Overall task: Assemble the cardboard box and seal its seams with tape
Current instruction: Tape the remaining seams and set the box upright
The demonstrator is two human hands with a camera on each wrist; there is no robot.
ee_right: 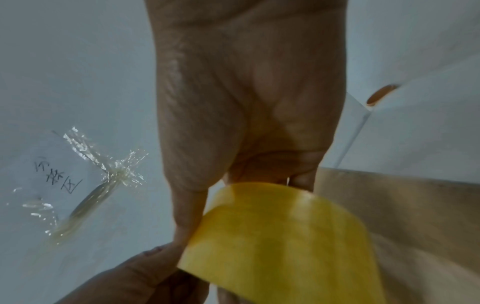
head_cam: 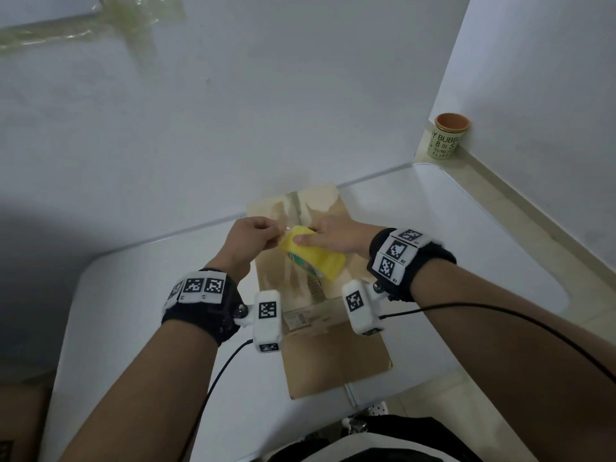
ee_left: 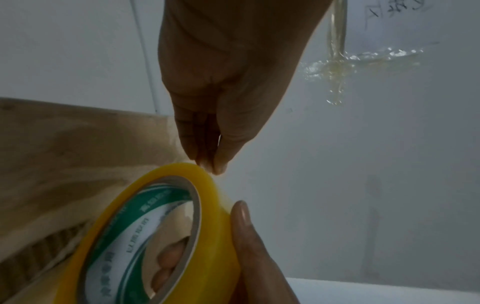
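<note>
A flattened brown cardboard box (head_cam: 333, 355) lies on the white table (head_cam: 150, 295), with old tape strips on its far flap. Above it my right hand (head_cam: 308, 235) grips a yellow tape roll (head_cam: 313, 258); the thumb presses the outer face and the fingers curl into the core. My left hand (head_cam: 280, 230) pinches the tape's loose end at the roll's top edge. In the left wrist view the left fingertips (ee_left: 213, 164) meet at the roll (ee_left: 215, 226), with cardboard (ee_left: 64, 154) behind. The right wrist view shows the roll (ee_right: 285, 236) under the right palm (ee_right: 246, 123).
A green paper cup (head_cam: 446, 136) stands on the ledge at the far right corner. Crossed strips of old tape (head_cam: 133, 28) stick to the white wall. Another brown box (head_cam: 20, 421) sits low on the left. Black cables (head_cam: 500, 311) trail from both wrists.
</note>
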